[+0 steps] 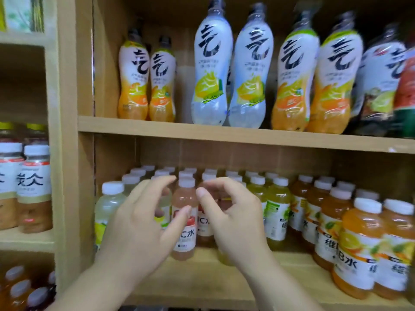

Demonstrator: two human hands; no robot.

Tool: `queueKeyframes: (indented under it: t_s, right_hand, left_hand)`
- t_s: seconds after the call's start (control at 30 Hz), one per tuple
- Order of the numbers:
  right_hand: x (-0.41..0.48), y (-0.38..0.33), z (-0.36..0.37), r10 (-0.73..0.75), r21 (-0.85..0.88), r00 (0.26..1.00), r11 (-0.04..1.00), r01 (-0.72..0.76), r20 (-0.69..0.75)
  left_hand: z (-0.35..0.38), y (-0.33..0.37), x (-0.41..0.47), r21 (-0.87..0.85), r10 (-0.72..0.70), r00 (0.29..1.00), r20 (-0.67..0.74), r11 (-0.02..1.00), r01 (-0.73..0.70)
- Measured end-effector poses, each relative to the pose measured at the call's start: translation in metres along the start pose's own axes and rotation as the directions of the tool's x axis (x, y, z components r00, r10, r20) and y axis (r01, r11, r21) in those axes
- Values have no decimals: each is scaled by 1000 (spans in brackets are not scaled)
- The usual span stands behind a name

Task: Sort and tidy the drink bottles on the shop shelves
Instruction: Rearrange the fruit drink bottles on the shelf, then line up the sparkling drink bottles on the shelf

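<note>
Bare left hand [139, 223], bare right hand [233, 221], bare forearms [94, 286], short nails [202, 192]

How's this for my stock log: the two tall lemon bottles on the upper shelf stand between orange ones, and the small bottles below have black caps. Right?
Not quite. The head view shows the small bottles with white caps, not black. The lemon bottles on the upper shelf do stand between orange ones.
</note>
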State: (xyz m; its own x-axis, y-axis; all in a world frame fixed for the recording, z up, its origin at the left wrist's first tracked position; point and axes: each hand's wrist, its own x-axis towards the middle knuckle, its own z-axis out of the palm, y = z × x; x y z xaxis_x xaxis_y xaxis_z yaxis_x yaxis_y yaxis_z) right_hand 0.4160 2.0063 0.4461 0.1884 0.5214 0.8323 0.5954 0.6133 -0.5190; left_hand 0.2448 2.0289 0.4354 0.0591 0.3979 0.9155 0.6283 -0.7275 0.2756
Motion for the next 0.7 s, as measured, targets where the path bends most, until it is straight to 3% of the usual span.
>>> queueKeyframes:
  t_s: [0.17, 0.33, 0.5, 0.7]
  right_hand:
    - [49, -23, -102, -208, -134, 945, 975, 179, -254]
    - [109, -22, -180, -288, -337, 867, 929, 150, -408]
    - [153, -10, -212, -13, -401, 962, 910, -102, -273]
    - [162, 7, -214, 65, -375, 988, 920, -115, -142]
  left_hand:
    - [18, 83, 66, -173, 174, 983, -63, 968, -182]
    - [46, 160, 138, -265, 223, 974, -47, 937, -227]
    - [92, 203, 182, -148, 64, 992, 106, 988, -48]
    - [119, 208, 183, -103, -104, 987, 124, 988, 117]
